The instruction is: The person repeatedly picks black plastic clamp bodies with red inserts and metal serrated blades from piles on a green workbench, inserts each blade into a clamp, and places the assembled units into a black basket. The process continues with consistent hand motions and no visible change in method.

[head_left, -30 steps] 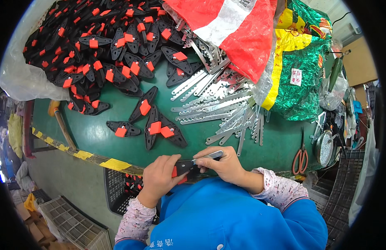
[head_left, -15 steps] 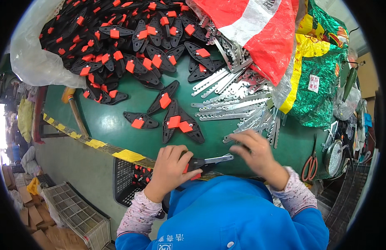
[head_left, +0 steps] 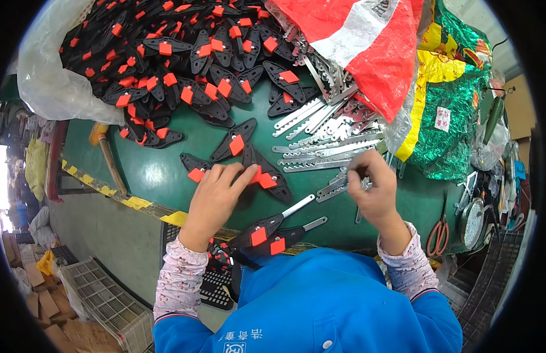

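Observation:
My left hand (head_left: 214, 200) is closed over a black winged plate with a red block (head_left: 256, 175), thumb against the block and fingers hiding much of the plate. Another black plate (head_left: 276, 179) lies right beside it. My right hand (head_left: 376, 188) is at the near edge of the silver toothed strips (head_left: 326, 152), fingers curled in. Some strips (head_left: 333, 187) show next to its fingertips; the grip itself is partly hidden. Close to my body, two black plates with red blocks (head_left: 259, 235) (head_left: 278, 245) lie side by side, each with a silver strip sticking out to the right.
A large heap of black plates (head_left: 202, 53) fills the back left, by a clear plastic bag (head_left: 49, 88). Red-white (head_left: 367, 35) and green foil (head_left: 449, 129) sacks stand back right. Scissors (head_left: 439, 232) lie right, a hammer (head_left: 108, 156) left. Below the table edge is a black crate (head_left: 217, 288).
My left hand let go of the plate and strip near my body and moved up to another black plate. My right hand drew closer to the toothed strips, its fingers curling.

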`<action>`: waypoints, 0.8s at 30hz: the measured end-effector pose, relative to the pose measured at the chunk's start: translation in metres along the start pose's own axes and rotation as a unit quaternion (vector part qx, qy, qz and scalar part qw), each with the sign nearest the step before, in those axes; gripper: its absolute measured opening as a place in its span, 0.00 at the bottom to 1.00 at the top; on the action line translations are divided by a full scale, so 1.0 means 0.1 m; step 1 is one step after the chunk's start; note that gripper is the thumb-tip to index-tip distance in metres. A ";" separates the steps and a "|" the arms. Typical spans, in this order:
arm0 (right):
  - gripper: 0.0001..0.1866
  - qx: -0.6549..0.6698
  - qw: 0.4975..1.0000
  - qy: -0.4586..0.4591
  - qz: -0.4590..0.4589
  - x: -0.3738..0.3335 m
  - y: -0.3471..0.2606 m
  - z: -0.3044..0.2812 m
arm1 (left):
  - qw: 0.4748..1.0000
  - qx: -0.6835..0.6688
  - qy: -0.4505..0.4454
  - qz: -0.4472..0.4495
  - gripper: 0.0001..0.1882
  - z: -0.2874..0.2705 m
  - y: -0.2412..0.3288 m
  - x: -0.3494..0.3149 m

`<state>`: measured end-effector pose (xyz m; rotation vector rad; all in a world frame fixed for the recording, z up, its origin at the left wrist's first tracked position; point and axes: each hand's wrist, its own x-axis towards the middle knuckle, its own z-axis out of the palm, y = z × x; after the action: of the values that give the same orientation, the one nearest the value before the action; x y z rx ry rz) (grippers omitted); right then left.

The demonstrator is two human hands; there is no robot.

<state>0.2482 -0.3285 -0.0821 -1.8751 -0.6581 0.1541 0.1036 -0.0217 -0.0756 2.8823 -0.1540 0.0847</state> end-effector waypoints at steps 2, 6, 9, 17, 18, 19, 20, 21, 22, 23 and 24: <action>0.10 0.197 0.973 0.035 0.116 -0.03 -0.04 0.04 | 0.999 0.009 0.018 0.031 0.29 0.00 0.05 0.03; 0.17 0.409 0.888 0.046 0.205 -0.06 0.01 0.18 | 0.992 -0.091 0.038 0.073 0.28 0.03 0.14 0.22; 0.16 0.445 0.860 0.039 0.245 -0.14 0.02 0.20 | 0.994 -0.086 0.024 0.054 0.27 0.10 0.19 0.22; 0.11 0.508 0.807 0.088 0.288 -0.25 -0.06 0.37 | 0.983 -0.100 0.139 0.066 0.23 0.21 0.25 -0.02; 0.11 0.502 0.809 0.083 0.293 -0.24 -0.10 0.40 | 0.982 -0.099 0.145 0.068 0.24 0.23 0.25 -0.06; 0.09 0.498 0.815 0.085 0.285 -0.25 -0.07 0.43 | 0.980 -0.111 0.154 0.066 0.26 0.23 0.26 -0.08; 0.09 0.483 0.829 0.066 0.274 -0.26 -0.08 0.45 | 0.977 -0.123 0.163 0.064 0.29 0.23 0.28 -0.10; 0.09 0.469 0.841 0.048 0.264 -0.26 -0.09 0.48 | 0.974 -0.134 0.172 0.062 0.31 0.20 0.29 -0.09; 0.10 0.455 0.853 0.029 0.254 -0.27 -0.10 0.50 | 0.975 -0.135 0.168 0.061 0.32 0.18 0.33 -0.07; 0.10 0.445 0.857 0.017 0.259 -0.28 -0.15 0.52 | 0.976 -0.135 0.163 0.059 0.32 0.14 0.38 -0.04; 0.10 0.443 0.863 0.041 0.238 -0.29 -0.17 0.53 | 0.976 -0.135 0.159 0.057 0.33 0.11 0.42 -0.02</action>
<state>0.1967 -0.2953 -0.0936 -1.0869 -0.0005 0.5881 0.0976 -0.0652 -0.0762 2.5455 -0.2479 0.5031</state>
